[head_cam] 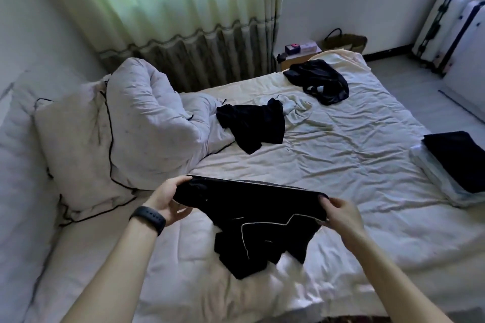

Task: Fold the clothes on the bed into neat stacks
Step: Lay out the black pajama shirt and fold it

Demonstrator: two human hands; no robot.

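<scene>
A black garment with thin white piping (pixel 259 220) hangs stretched between my hands above the near part of the bed (pixel 354 155), its lower end bunched on the sheet. My left hand (pixel 168 199) grips its left end and my right hand (pixel 341 214) pinches its right end. A crumpled black garment (pixel 252 126) lies mid-bed beside a pale one (pixel 295 107). Another black garment (pixel 320 81) lies at the far corner. At the right edge sits a folded stack, a dark piece (pixel 456 157) on top of white ones (pixel 433 176).
A rumpled white duvet (pixel 147 118) and a pillow with black piping (pixel 78 149) fill the left side. A bedside table (pixel 301 52), a bag (pixel 346 42) and white suitcases (pixel 451 29) stand beyond the bed. A green curtain (pixel 170 2) hangs behind.
</scene>
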